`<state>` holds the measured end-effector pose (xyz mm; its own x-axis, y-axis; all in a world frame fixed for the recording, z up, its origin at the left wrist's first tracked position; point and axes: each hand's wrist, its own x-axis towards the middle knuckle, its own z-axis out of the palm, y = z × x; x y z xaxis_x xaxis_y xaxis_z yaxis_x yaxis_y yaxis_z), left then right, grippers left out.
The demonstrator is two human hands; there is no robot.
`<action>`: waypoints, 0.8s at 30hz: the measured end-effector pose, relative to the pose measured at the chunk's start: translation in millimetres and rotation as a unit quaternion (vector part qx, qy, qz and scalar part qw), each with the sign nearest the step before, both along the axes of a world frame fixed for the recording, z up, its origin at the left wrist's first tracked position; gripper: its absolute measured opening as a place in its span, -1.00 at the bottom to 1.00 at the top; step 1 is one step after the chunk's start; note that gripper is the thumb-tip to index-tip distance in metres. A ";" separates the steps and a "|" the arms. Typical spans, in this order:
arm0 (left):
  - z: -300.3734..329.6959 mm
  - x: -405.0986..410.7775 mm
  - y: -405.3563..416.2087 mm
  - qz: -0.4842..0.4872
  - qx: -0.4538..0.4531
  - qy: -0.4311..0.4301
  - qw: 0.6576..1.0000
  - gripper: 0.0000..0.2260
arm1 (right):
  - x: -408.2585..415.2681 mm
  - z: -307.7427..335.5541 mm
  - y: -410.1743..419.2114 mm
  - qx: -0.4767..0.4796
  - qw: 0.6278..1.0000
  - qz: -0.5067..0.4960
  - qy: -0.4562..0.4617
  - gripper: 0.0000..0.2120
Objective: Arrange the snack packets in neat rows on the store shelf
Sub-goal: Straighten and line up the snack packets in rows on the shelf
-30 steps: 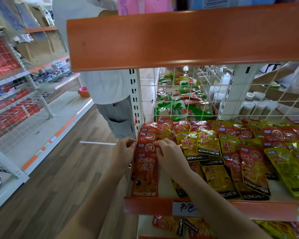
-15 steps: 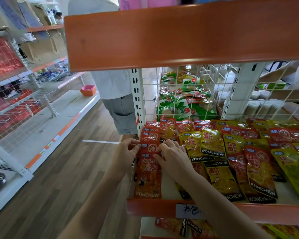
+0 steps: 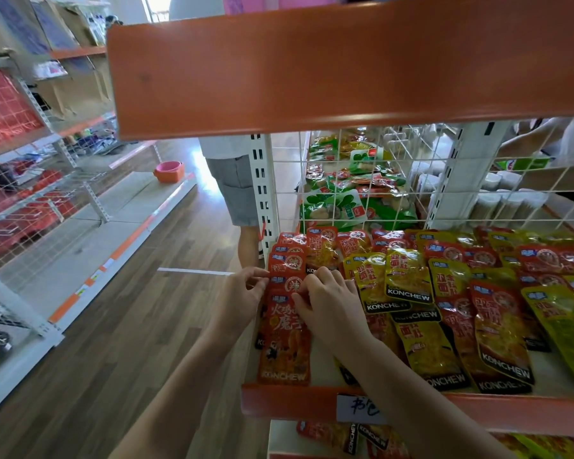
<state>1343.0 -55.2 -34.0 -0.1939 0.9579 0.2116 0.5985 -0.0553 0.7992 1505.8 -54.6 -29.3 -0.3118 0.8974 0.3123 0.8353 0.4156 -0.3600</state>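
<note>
Both hands pinch the top edge of the front red snack packet: the left hand at its left corner, the right hand at its right. The packet lies flat at the near left end of the store shelf, heading a column of overlapping red packets. To the right, yellow packets lie in rows.
</note>
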 end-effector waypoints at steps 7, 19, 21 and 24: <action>3.8 4.2 -1.2 0.014 0.005 0.018 1.000 -0.86 | -1.9 -0.9 -0.4 0.021 1.000 -0.003 0.007 -0.76; 14.6 21.4 18.7 0.119 0.040 0.096 0.987 -0.82 | -0.8 -2.9 -1.1 0.040 0.999 -0.006 0.034 -0.86; 19.6 29.8 22.3 0.116 0.052 0.122 0.984 -0.81 | -0.6 -2.3 -1.7 0.033 0.999 -0.004 0.025 -0.87; 29.8 47.8 26.0 0.103 0.071 0.140 0.982 -0.80 | 3.2 2.1 -3.8 0.010 0.999 0.004 0.051 -0.89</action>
<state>1390.7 -29.2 -4.2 -0.2957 0.8618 0.4120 0.8034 -0.0090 0.5953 1509.0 -58.4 -27.2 -0.2851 0.8877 0.3617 0.7905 0.4311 -0.4350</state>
